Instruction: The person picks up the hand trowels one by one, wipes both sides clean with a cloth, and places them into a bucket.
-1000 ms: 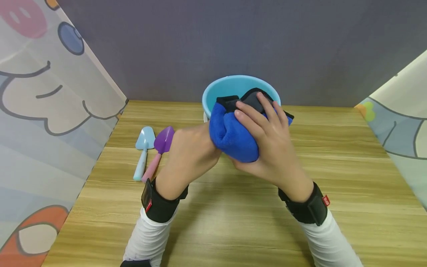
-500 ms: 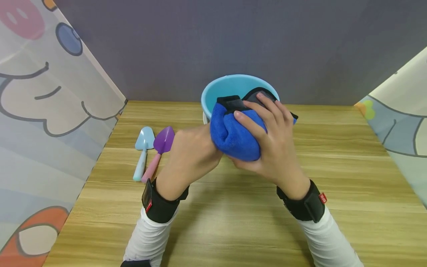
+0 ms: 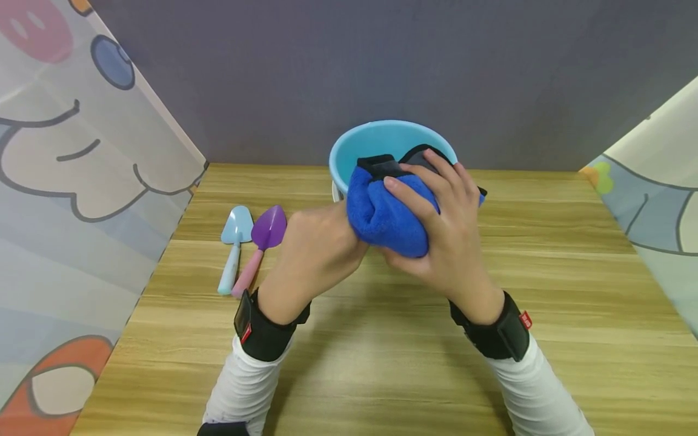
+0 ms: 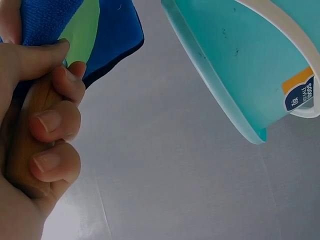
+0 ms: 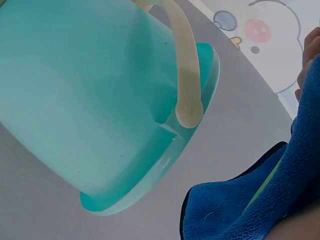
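Observation:
My left hand (image 3: 319, 242) grips the brown wooden handle (image 4: 35, 135) of a small trowel, its thumb near the base of the light green blade (image 4: 82, 32). A thick blue cloth (image 3: 387, 209) with black edging and a grey underside is bunched around that blade, hiding most of it. My right hand (image 3: 449, 227) holds the cloth from the right side, its fingers spread over the top. In the head view the trowel itself is hidden by the cloth and the left hand. Both hands are just in front of the light blue bucket (image 3: 354, 148).
Two more trowels lie on the wooden table (image 3: 545, 290) at the left: a light blue trowel (image 3: 234, 245) and a purple trowel with a pink handle (image 3: 264, 239). The bucket's white handle (image 5: 187, 75) hangs along its side. A grey wall (image 3: 272, 79) stands behind.
The cloth and both hands have shifted slightly up and right. My right hand's fingers have slid a little across the cloth, while its wrist has moved slightly left. The table trowels stay put.

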Demonstrator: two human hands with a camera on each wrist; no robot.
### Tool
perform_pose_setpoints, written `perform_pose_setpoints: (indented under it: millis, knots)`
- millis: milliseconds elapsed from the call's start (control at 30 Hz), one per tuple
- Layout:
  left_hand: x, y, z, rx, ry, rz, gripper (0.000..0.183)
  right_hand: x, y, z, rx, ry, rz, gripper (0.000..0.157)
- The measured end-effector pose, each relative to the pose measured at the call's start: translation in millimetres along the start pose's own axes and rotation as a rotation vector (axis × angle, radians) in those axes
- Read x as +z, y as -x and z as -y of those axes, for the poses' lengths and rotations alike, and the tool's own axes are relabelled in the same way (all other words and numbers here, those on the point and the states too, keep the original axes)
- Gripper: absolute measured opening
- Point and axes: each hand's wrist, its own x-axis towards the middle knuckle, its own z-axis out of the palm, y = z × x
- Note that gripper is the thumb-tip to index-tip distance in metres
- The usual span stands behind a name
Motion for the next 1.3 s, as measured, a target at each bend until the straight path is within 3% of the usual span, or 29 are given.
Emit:
perform_pose_setpoints:
  millis: [767,1300]
  knots:
    - [2.7,-0.7,-0.3,0.046,-0.018,-0.022,0.02,-2.8,2.2,-7.9,0.081,-0.003,0.014,0.072]
    - [-0.8,-0.8,-0.1,0.079,-0.041,-0.048,0.025,-14.6,2.3,-17.6,0.292,-0.116,0.063,0.086]
